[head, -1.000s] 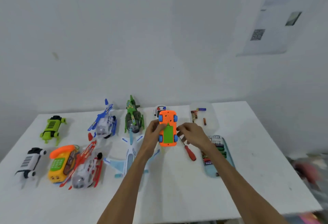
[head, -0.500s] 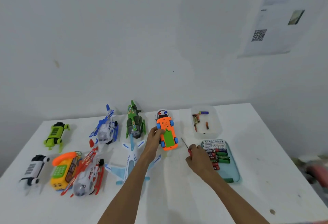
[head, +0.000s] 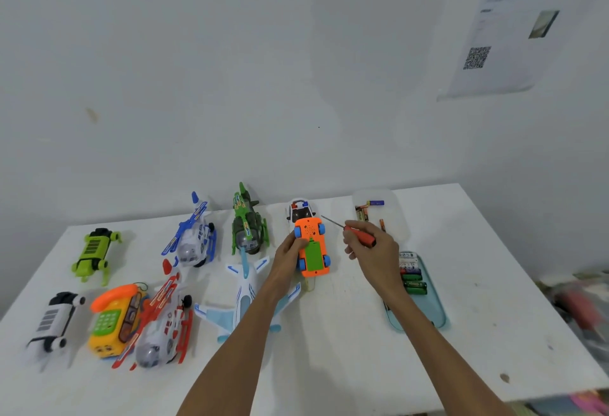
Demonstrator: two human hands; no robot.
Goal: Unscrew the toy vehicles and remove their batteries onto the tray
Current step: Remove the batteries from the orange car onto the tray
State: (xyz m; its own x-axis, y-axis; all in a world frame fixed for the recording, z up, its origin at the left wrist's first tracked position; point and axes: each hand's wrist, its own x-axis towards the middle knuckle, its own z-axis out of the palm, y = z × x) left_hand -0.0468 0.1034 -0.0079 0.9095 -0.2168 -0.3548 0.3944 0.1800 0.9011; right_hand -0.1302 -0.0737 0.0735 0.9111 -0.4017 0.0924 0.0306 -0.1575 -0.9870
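At the desk (head: 329, 349): a person sets about the next toy in a long row, both hands at the far middle of the white top.
Left hand (head: 288, 259): fingers and thumb curled round the side of an orange car (head: 308, 229), which lies belly-up. This probably stops it rolling on its blue wheels and keeps the underside facing the tool.
Green cover (head: 313, 254): on the car's upturned belly, just right of the left thumb, still closed. The car's batteries are presumably inside. The screw is too small to make out.
Right hand (head: 374, 250): just right of the car and clear of it, closed round a red-handled screwdriver (head: 361, 235). The thin tip points up and left toward the car's far end and touches nothing.
Tray (head: 433, 315): teal, under and beyond the right wrist. Batteries (head: 412, 278) lie in rows at its far end, an easy drop from the tool hand.
Clear tub (head: 392, 214): beyond the right hand, with a few loose batteries.
Police car (head: 300, 208): just beyond the left fingertips, against the orange car's far end.
Other toys: two helicopters (head: 248, 231) and more lie left of the left hand. A plane (head: 244, 297) is partly under that forearm.
Step in hand: by the look of it, bringing the tip to the cover's screw.
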